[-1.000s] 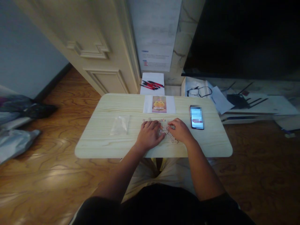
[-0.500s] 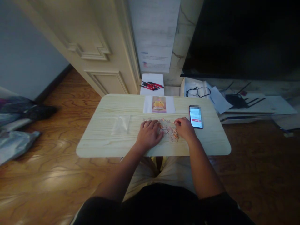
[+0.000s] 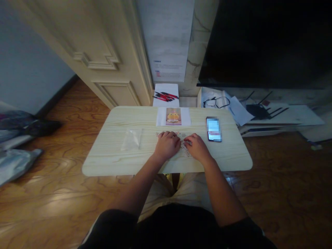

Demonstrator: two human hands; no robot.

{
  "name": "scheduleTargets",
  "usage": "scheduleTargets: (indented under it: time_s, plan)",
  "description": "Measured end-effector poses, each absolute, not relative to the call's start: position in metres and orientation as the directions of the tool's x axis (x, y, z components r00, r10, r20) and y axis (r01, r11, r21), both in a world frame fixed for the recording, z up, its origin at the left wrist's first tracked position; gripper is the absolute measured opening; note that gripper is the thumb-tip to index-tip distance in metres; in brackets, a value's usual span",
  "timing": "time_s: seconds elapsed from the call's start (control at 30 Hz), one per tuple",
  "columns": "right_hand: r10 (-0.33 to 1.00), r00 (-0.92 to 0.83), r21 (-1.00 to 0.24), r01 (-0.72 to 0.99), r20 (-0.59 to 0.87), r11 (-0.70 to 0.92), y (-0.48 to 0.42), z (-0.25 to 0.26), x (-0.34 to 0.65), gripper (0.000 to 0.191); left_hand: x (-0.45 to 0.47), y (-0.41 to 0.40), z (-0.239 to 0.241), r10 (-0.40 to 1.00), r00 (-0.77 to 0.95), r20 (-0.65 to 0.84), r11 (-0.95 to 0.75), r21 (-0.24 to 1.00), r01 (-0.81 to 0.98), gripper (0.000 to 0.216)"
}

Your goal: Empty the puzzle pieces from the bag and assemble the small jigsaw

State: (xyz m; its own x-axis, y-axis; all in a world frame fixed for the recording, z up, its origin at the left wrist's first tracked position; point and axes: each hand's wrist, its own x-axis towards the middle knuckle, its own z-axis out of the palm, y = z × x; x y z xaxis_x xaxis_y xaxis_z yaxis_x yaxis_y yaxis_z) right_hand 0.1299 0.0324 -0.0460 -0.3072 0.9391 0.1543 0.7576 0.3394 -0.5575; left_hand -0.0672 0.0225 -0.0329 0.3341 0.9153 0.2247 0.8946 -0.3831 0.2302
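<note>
Leftmost on the pale wood-grain table (image 3: 109, 162), a clear, flat plastic bag (image 3: 131, 139) lies well apart from the left hand (image 3: 167, 145), out to that hand's outer side and touched by neither hand. The left hand rests palm down with its fingers bent over the near-left part of a loose scatter of small, pale, multicoloured jigsaw pieces (image 3: 183, 136). It covers them rather than lifting them, and whether it has closed on any one piece cannot be told. The scatter lies flat directly under and between the two hands, its long axis running side to side from one hand to the other, so both are equally near it. Only a thin strip of pieces shows in the gap and just beyond the fingertips. Farther out past the fingertips, apart from the pieces, sits a white rectangular card printed with a yellow cartoon figure (image 3: 173, 116). The right hand (image 3: 197, 148) is also palm down, its fingertips drawn together and pointing inward to the middle of the scatter, almost meeting the left hand. They touch the pieces, but a held piece is not discernible. Just beyond its outer side lies a dark rectangular smartphone with a lit screen (image 3: 214, 129).
</note>
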Motion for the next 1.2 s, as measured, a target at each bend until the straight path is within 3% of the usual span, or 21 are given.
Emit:
scheduleTargets:
  time_s: [0.27, 0.4, 0.63, 0.8, 0.97, 1.2]
  plan:
    - [0.954, -0.273, -0.486, 0.821, 0.127, 0.3, 0.035, -0.042, 0.139, 0.016, -0.071, 0.026, -0.035, 0.953, 0.262, 0.15, -0.296, 0.3, 0.907, 0.032]
    - [0.945, -0.296, -0.479, 0.815, 0.141, 0.327, 0.031, -0.037, 0.126, 0.016, -0.071, 0.027, -0.037, 0.945, 0.283, 0.161, -0.319, 0.283, 0.904, 0.03]
    - [0.965, -0.243, -0.349, 0.899, 0.1, 0.263, 0.031, -0.038, 0.11, 0.014, -0.084, 0.023, -0.036, 0.938, 0.285, 0.196, -0.33, 0.258, 0.908, 0.023]
    - [0.969, -0.22, -0.398, 0.884, 0.112, 0.246, 0.034, -0.035, 0.117, 0.014, -0.09, 0.017, -0.035, 0.931, 0.279, 0.234, -0.337, 0.265, 0.903, 0.024]
    - [0.955, -0.277, -0.434, 0.852, 0.104, 0.294, 0.028, -0.032, 0.123, 0.017, -0.078, 0.02, -0.041, 0.881, 0.397, 0.257, -0.46, 0.279, 0.843, 0.03]
    - [0.941, -0.337, -0.369, 0.87, 0.038, 0.327, 0.022, -0.032, 0.123, 0.018, -0.07, 0.032, -0.043, 0.901, 0.365, 0.236, -0.414, 0.209, 0.886, 0.019]
